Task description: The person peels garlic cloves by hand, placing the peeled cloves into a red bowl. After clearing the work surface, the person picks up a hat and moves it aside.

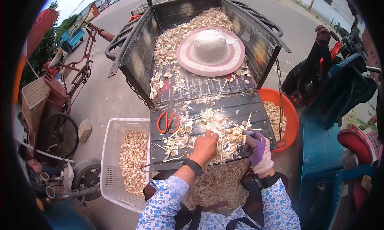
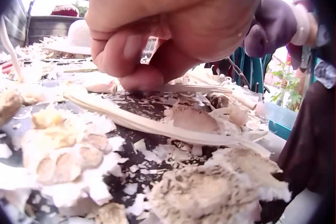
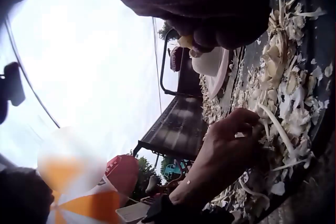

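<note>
My bare left hand [image 1: 204, 147] reaches down into garlic scraps on the lowered tailgate [image 1: 164, 164]. Its fingers are curled with the tips at the debris, beside a pale dry stalk [image 2: 152, 124]; I cannot tell whether they pinch anything. To its right, my right hand [image 1: 258, 148], in a purple and striped glove, pinches a small yellowish garlic piece [image 3: 185, 41] just above the tailgate's near edge. Garlic root discs [image 2: 210, 192], papery skins and stalks lie around both hands. Red-handled scissors [image 1: 168, 123] lie left of the scraps.
Left of the tailgate stands a white plastic crate [image 1: 110, 166] of garlic cloves; right, an orange basin [image 1: 294, 128] of cloves. A striped sun hat [image 1: 212, 46] rests on garlic heaped in the cart bed. Chains [image 1: 280, 94] flank the tailgate. A teal vehicle [image 1: 320, 150] stands right.
</note>
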The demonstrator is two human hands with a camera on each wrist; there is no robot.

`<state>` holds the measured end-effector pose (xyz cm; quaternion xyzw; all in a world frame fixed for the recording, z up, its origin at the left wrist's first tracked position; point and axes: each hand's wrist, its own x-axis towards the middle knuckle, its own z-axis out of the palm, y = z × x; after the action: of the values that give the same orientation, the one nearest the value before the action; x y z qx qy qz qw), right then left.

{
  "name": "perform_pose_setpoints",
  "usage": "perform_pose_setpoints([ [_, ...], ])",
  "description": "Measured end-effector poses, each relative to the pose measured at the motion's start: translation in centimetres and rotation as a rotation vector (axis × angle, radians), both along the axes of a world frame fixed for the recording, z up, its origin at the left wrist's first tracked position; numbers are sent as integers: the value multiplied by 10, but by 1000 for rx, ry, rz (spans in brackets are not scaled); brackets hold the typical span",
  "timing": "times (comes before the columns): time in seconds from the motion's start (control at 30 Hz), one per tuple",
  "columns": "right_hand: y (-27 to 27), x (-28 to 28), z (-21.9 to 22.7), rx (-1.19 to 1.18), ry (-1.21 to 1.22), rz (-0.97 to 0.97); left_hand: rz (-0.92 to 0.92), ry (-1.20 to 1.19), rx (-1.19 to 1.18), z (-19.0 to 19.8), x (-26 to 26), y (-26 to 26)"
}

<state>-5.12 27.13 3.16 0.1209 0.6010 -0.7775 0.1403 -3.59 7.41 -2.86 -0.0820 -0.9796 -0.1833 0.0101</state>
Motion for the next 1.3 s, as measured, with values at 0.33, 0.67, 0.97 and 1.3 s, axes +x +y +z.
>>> perform_pose_setpoints([
  [0.33, 23, 40, 35, -67, 66, -15, 353, 127, 360, -27, -7, -3],
  [0.67, -117, 112, 127, 24, 586, 750, 391, -50, 2500, 23, 107, -1],
  [0.97, -72, 105, 97, 165, 409, 450, 288, -191, 2250, 79, 163, -23],
  [1.3, -32, 74, 54, 160, 329, 197, -17, -280, 2221, 133, 175, 9],
])
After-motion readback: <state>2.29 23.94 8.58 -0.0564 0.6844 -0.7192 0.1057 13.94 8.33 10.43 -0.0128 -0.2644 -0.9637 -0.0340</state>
